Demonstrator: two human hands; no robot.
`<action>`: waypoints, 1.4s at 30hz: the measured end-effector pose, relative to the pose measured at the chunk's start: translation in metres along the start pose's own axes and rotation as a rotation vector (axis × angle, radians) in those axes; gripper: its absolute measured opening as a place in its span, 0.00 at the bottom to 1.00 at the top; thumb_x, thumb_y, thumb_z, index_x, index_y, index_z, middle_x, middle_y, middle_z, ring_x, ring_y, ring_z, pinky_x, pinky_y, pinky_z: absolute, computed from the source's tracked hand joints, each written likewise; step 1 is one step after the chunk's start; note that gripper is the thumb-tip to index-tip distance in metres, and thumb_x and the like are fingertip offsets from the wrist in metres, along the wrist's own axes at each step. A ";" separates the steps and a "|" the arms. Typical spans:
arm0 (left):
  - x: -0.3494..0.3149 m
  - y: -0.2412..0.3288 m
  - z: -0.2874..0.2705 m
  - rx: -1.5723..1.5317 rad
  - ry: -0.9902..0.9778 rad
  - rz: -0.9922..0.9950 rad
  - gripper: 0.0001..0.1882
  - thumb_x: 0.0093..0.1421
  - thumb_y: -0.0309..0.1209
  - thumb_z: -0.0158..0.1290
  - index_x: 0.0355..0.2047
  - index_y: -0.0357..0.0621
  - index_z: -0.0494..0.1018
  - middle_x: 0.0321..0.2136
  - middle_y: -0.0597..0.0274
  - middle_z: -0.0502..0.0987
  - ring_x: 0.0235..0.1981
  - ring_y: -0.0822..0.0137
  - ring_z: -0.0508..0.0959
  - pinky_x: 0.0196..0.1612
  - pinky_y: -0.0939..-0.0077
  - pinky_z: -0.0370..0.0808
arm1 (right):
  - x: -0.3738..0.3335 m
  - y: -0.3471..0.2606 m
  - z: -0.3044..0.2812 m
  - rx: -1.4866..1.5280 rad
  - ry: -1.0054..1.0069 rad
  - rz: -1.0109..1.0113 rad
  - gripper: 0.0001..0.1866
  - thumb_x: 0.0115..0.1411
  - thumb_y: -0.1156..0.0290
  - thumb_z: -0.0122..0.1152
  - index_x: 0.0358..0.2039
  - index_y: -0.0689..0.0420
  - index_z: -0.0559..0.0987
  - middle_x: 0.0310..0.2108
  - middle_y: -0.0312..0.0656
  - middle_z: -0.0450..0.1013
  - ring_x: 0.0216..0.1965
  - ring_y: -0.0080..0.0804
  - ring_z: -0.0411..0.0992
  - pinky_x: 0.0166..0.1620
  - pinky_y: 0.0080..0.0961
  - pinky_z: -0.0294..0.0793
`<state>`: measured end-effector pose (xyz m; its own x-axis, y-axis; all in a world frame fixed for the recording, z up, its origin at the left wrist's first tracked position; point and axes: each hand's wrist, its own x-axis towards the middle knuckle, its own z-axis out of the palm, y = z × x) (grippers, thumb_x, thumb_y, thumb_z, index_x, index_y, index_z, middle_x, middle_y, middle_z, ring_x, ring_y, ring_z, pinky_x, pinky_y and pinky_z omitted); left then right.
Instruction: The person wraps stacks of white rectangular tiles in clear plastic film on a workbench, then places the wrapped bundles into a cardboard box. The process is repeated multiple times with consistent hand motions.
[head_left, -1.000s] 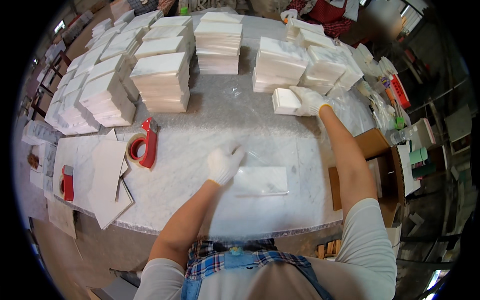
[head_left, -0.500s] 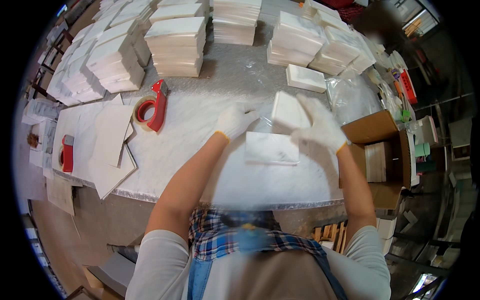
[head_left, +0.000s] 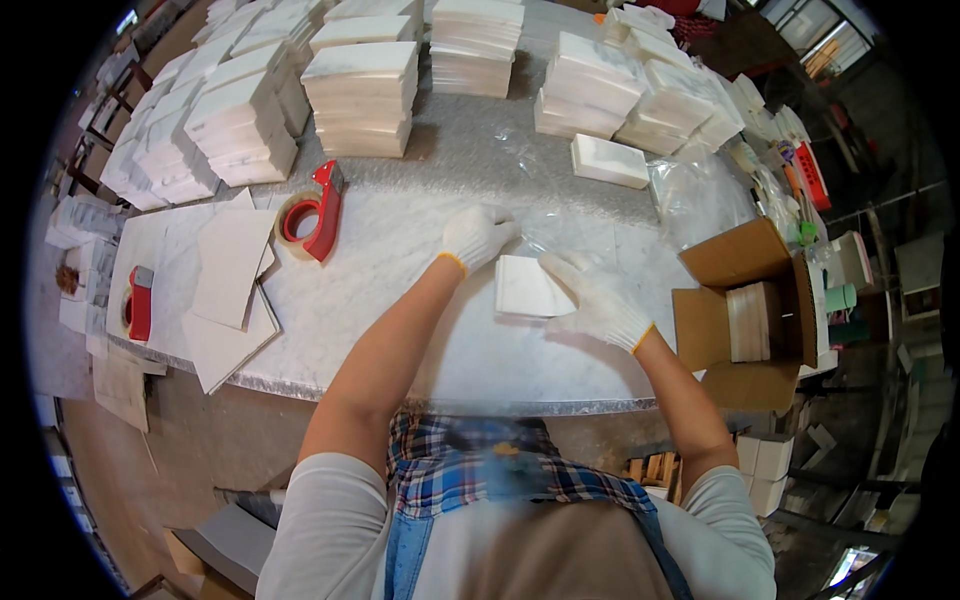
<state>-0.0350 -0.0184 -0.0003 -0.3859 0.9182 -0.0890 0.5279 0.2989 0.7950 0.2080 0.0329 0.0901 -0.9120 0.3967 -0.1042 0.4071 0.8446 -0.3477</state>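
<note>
A small white marble tile stack (head_left: 527, 287) rests on the near part of the tabletop. My right hand (head_left: 592, 302), in a white knit glove with a yellow cuff, grips its right side, thumb along the top edge. My left hand (head_left: 478, 238), gloved alike, is closed just beyond the stack's upper left corner, apart from it. Clear plastic film (head_left: 545, 238) lies crumpled by its fingertips and seems pinched in them, though the fingers hide the hold. A red tape dispenser (head_left: 318, 215) with a roll of clear tape stands left of my left hand.
Tall stacks of white tiles (head_left: 360, 95) line the far side. A single thick tile block (head_left: 609, 161) and a clear plastic bag (head_left: 700, 200) lie at the right, near an open cardboard box (head_left: 735, 247) holding tiles. Cardboard sheets (head_left: 228, 270) and another dispenser (head_left: 139, 302) lie left.
The tile my right hand held tilted has come down, and the veined tile lying in front no longer shows separately. My right hand moved nearer and left; my left hand stayed nearly in place.
</note>
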 end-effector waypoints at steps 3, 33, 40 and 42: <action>-0.004 0.008 -0.005 -0.036 -0.045 -0.058 0.16 0.58 0.45 0.59 0.35 0.47 0.87 0.30 0.56 0.86 0.32 0.60 0.85 0.39 0.65 0.78 | -0.001 0.000 0.000 -0.001 0.005 -0.017 0.49 0.42 0.51 0.80 0.66 0.49 0.72 0.65 0.50 0.67 0.66 0.53 0.65 0.67 0.45 0.67; -0.016 0.084 -0.015 -1.048 0.088 0.008 0.07 0.65 0.25 0.57 0.43 0.40 0.78 0.35 0.63 0.83 0.35 0.71 0.80 0.42 0.75 0.77 | 0.077 0.110 0.013 1.717 0.114 0.281 0.16 0.62 0.72 0.69 0.49 0.59 0.80 0.41 0.36 0.78 0.44 0.27 0.76 0.51 0.30 0.77; -0.050 0.137 -0.050 -0.898 0.056 0.171 0.10 0.64 0.25 0.59 0.45 0.38 0.78 0.36 0.65 0.81 0.37 0.73 0.79 0.44 0.77 0.75 | 0.027 0.056 -0.054 1.755 0.341 -0.014 0.19 0.63 0.72 0.66 0.54 0.57 0.74 0.47 0.36 0.77 0.46 0.29 0.75 0.52 0.29 0.76; -0.072 0.148 -0.055 -0.874 -0.012 0.157 0.14 0.63 0.25 0.59 0.48 0.36 0.77 0.35 0.66 0.80 0.37 0.74 0.78 0.45 0.78 0.74 | 0.001 0.069 -0.046 1.665 0.265 -0.154 0.21 0.63 0.72 0.66 0.55 0.58 0.73 0.49 0.38 0.76 0.48 0.30 0.75 0.53 0.30 0.76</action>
<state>0.0298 -0.0548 0.1568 -0.3470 0.9361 0.0569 -0.1948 -0.1313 0.9720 0.2371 0.1084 0.1093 -0.8321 0.5437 0.1095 -0.3263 -0.3203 -0.8894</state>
